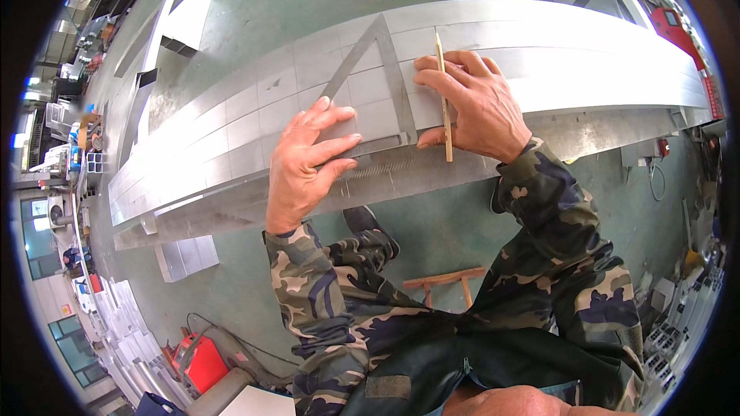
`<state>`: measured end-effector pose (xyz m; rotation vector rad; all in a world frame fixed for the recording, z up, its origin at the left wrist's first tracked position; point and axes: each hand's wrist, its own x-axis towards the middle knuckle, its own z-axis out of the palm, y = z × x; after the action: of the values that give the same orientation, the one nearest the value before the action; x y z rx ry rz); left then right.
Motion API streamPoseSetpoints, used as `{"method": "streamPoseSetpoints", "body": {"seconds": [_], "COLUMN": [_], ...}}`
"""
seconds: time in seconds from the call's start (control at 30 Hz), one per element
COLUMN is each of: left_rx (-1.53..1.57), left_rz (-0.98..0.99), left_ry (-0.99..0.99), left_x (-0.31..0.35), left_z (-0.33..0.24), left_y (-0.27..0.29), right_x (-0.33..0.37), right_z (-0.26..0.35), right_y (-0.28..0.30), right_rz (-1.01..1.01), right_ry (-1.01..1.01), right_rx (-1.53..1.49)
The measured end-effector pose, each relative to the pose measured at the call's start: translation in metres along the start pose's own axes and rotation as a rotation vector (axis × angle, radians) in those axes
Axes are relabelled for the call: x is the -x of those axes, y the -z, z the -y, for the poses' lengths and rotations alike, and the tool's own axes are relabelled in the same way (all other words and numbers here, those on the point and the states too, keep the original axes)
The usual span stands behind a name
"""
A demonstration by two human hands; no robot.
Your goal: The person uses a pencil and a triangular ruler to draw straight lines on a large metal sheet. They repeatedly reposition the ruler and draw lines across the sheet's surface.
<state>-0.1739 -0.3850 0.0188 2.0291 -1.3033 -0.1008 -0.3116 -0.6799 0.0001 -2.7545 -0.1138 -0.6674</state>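
A long, flat metal panel (586, 58), marked with a grid of thin lines, lies across a metal beam (462, 139) in front of me. On the panel rests a metal triangle square (395, 81), its apex pointing away. My left hand (299, 166) is curled over the square's left corner, fingers somewhat apart and thumb at the near edge; that corner is hidden under it. Right of the square, my right hand (482, 104) holds a yellowish pencil (447, 127), tip pointing away, between its fingers. The fingertips of this hand are close to the panel's surface.
Behind my legs stands a small wooden stool (443, 277). A red machine (202, 362) with a cable sits on the green floor at lower left. Long metal profiles (135, 339) are stacked at left, and more profiles (671, 339) lie at right. A red device (672, 28) is at far right.
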Motion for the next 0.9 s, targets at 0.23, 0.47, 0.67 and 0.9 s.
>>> {"method": "streamPoseSetpoints", "body": {"seconds": [0.23,0.47,0.67,0.9], "left_rx": [-0.01,-0.005,0.002,0.006], "left_rz": [-0.021,-0.024,-0.011,-0.018], "left_ry": [-0.012,-0.008,-0.013,-0.019], "left_x": [0.0002,-0.0002,-0.0015,-0.0022], "left_z": [0.0009,-0.0008,-0.0014,-0.0007], "left_y": [-0.0025,-0.003,-0.003,-0.0032], "right_x": [0.0003,0.0001,0.0018,0.0015], "right_z": [-0.0001,-0.0026,-0.0039,-0.0041], "right_y": [0.0,0.0005,-0.0035,-0.0029], "right_rz": [-0.006,-0.002,-0.009,-0.012], "right_ry": [0.007,0.023,0.013,0.018], "right_rx": [0.005,0.016,0.026,0.031]}}
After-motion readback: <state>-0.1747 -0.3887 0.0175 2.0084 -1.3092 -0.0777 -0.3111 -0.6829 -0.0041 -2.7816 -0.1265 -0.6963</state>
